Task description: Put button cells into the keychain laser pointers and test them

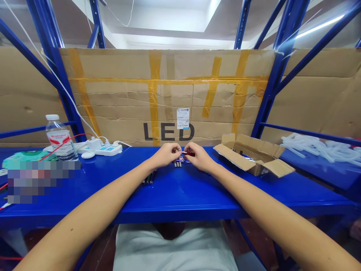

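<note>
My right hand (195, 155) is closed on a slim red metallic tube (188, 153), held level above the blue table. My left hand (168, 154) is pinched at the tube's left end; whatever sits between its fingertips is too small to make out. Just below the hands, several small round silver pieces (178, 164) lie in short rows. Behind them are shiny blue and silver slim tubes (184, 160), partly hidden by my right hand. Several dark slim tubes (149, 178) with silver ends lie beside my left forearm, which covers part of them.
An open cardboard box (254, 152) with slim items stands at the right, with translucent plastic strips (321, 148) beyond it. On the left are a water bottle (60, 139), a white power strip (104, 148) and a teal packet (25, 157). A large cardboard sheet (121, 101) closes off the back.
</note>
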`<state>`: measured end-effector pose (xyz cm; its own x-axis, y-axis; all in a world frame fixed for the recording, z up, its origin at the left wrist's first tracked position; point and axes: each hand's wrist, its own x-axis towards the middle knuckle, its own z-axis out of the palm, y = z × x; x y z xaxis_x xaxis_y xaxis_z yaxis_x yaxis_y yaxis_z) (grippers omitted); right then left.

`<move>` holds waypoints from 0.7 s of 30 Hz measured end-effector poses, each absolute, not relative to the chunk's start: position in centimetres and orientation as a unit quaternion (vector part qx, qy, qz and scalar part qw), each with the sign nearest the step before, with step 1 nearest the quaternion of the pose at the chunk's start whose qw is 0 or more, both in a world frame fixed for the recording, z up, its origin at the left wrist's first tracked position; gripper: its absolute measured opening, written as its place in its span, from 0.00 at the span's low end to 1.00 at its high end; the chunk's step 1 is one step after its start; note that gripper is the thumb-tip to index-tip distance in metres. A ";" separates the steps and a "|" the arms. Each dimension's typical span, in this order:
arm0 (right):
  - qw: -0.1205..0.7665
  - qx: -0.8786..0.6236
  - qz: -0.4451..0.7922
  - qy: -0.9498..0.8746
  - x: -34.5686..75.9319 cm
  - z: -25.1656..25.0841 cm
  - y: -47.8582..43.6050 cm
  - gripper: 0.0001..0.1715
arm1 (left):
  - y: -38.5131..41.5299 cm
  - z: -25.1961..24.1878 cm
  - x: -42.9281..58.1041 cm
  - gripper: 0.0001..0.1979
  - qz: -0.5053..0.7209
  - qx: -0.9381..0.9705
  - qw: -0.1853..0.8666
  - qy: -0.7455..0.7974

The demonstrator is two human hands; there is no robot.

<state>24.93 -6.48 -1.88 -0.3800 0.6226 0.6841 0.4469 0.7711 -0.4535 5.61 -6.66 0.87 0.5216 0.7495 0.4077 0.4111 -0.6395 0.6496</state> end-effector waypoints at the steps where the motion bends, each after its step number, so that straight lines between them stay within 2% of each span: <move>1: 0.454 -0.322 0.092 -0.826 25.0 -1.8 -6.5 0.05 | -6.7 0.9 5.6 0.03 0.342 0.836 0.255 0.345; 5: 0.440 -0.314 0.111 -0.834 25.2 -1.3 -6.8 0.01 | -7.0 1.1 5.6 0.03 0.338 0.835 0.272 0.339; 13: 0.378 -0.306 0.067 -0.871 25.4 -0.9 -7.0 0.09 | -7.0 0.9 5.5 0.03 0.330 0.873 0.156 0.324; 17: 0.340 -0.338 0.092 -0.873 25.4 -0.9 -7.1 0.12 | -7.0 0.9 5.5 0.04 0.312 0.888 0.114 0.317; 19: 0.341 -0.347 0.102 -0.868 25.3 -0.9 -7.3 0.10 | -7.0 0.9 5.4 0.05 0.309 0.891 0.104 0.316; 21: 0.364 -0.339 0.101 -0.862 25.1 -1.0 -7.5 0.04 | -6.8 0.9 5.3 0.05 0.316 0.887 0.107 0.318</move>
